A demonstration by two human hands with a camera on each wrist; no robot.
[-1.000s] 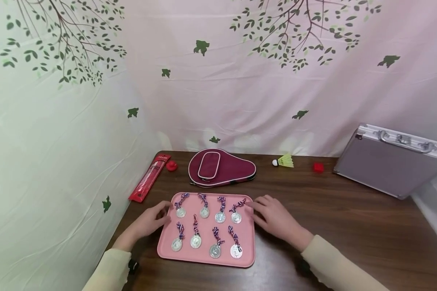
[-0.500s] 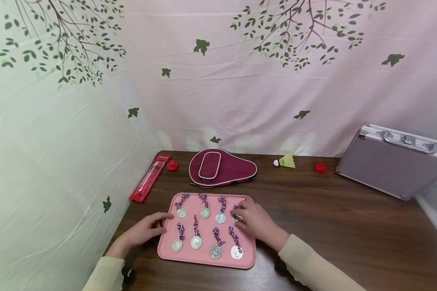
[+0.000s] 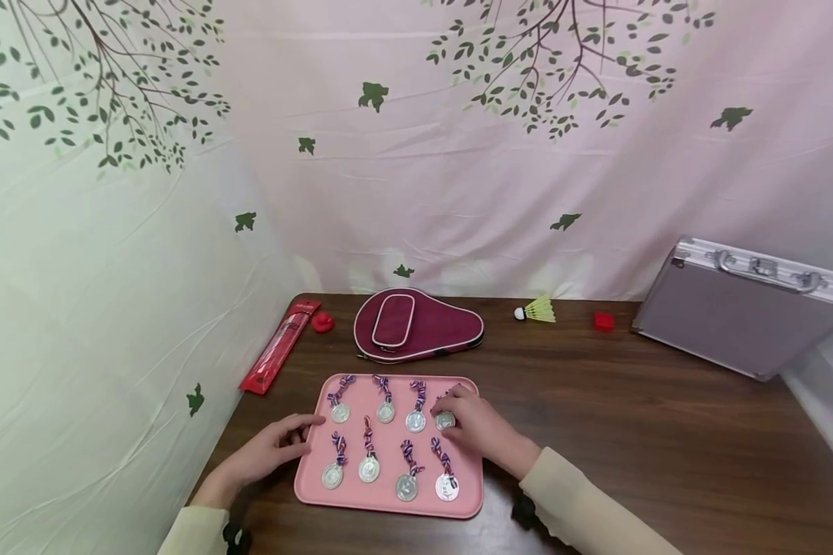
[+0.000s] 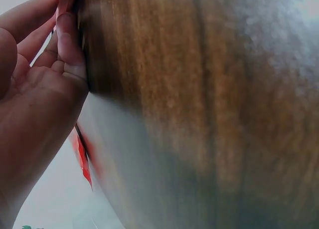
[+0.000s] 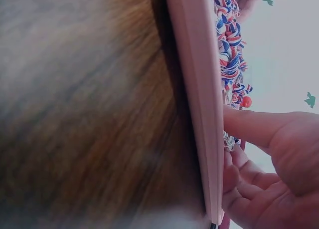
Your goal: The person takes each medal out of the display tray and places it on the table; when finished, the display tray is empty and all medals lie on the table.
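- Since 1 s ago: R hand (image 3: pixel 484 432) has come off the tray's R rim, in over the back row; L hand (image 3: pixel 264 456) has slid nearer the person along the L rim.
- R hand: thumb + bent fingers pinch far-R medal (image 3: pixel 445 421) of back row by its edges; ribbon partly hidden under the fingers. R wrist view has the medal btwn thumb & fingers, just inside the rim.
- L hand: fingers loosely bent, touching L rim of pink tray (image 3: pixel 361 495); how firmly, can't tell.
- Tray flat on brown table (image 3: pixel 583 401), 8 silver medals in it, 2 rows of 4, knotted red/white/blue ribbons pointing mostly away from the person.
- Behind tray: maroon bat-shaped case (image 3: pixel 447 325), w/ red round item (image 3: pixel 322 322) and red packet (image 3: pixel 278 353) to its L.
- Farther R: yellow shuttlecock (image 3: pixel 540 311), red block (image 3: pixel 603 321), tilted silver briefcase (image 3: pixel 722 316).
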